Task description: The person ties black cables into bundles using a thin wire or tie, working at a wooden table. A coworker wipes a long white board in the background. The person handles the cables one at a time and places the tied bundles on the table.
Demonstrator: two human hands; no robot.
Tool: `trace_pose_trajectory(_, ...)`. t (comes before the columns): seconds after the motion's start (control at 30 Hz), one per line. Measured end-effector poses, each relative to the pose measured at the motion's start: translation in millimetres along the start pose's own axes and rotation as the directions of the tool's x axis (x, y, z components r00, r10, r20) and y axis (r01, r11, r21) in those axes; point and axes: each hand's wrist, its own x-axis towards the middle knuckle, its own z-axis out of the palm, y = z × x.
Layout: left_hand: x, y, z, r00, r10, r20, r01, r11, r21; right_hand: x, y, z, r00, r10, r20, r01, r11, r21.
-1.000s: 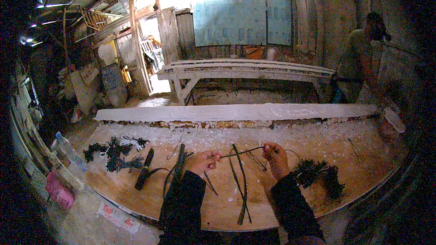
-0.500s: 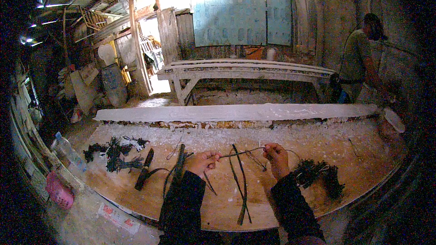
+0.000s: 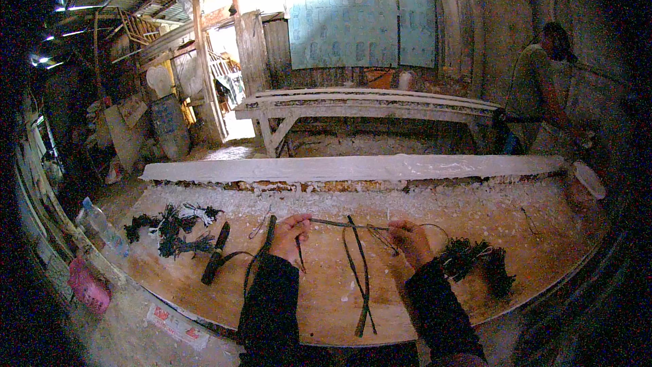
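Head camera view: with a clock set at the middle of the thin, dark, flexible strip (image 3: 336, 223) I have pulled nearly straight above the pale brown wooden tabletop (image 3: 319, 312), my left hand (image 3: 291, 233) is at 9 o'clock, my right hand (image 3: 409, 241) at 3. Each has its fingers closed, pinching the strip; a dark end shows below my left fingers. At 6 o'clock two narrow dark strips (image 3: 360, 265) lie crossed, their tops behind the one I hold; I cannot tell whether they touch it. Between 8 and 9 lies a short dark stick-like piece with a pale band (image 3: 216, 255). Black stringy bundles (image 3: 178, 228) sit at 9, another black stringy bundle (image 3: 479, 261) between 3 and 4. A long white-coated beam (image 3: 353, 168) spans 12; another person (image 3: 533, 81) bends at 2.
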Motion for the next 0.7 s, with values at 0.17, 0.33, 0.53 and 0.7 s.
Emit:
trace_pose_trajectory(0.17, -0.4, 5.2, -1.7, 0.994, 0.096, -0.051, -0.099, 0.994, -0.054, -1.9, 0.1, 1.6, 0.961, 0.147, 0.233, -0.085, 0.963, -0.257)
trace_pose_trajectory(0.33, -1.9, 7.3, -1.8, 0.982, 0.165, -0.092, -0.166, 0.986, 0.002, -15.7, -0.5, 10.2, 0.913, 0.201, 0.355, -0.02, 0.892, -0.452)
trace_pose_trajectory(0.53, 2.2, 5.7, -2.8, 0.976, 0.2, -0.089, -0.2, 0.98, 0.009, -23.0, -4.2, 17.5, 0.887, 0.273, 0.373, -0.153, 0.935, -0.32)
trace_pose_trajectory(0.7, 0.9, 6.1, -3.7, 0.972, 0.208, -0.107, -0.207, 0.978, 0.02, -14.2, 13.4, 7.8, 0.902, 0.304, 0.306, -0.229, 0.938, -0.258)
